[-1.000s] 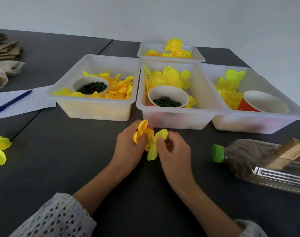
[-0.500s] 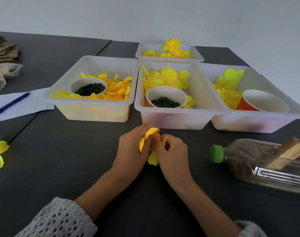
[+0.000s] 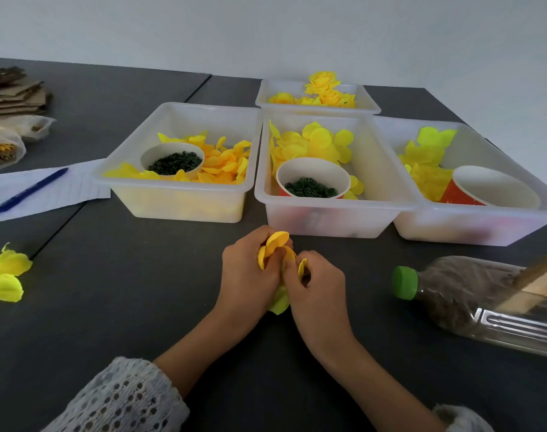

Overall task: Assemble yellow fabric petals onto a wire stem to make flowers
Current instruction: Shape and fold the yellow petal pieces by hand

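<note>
petals (image 3: 275,243) pinched between both hands' fingers (image 3: 286,269)

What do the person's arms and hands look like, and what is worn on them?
Both hands, the left hand and the right hand, are bare: no gloves, and no rings or watch can be seen. The forearms are uncovered. The left sleeve is a pale, whitish open-knit fabric with a pattern of small holes. Of the right sleeve only a pale, fuzzy cuff shows at the frame's edge.
</note>
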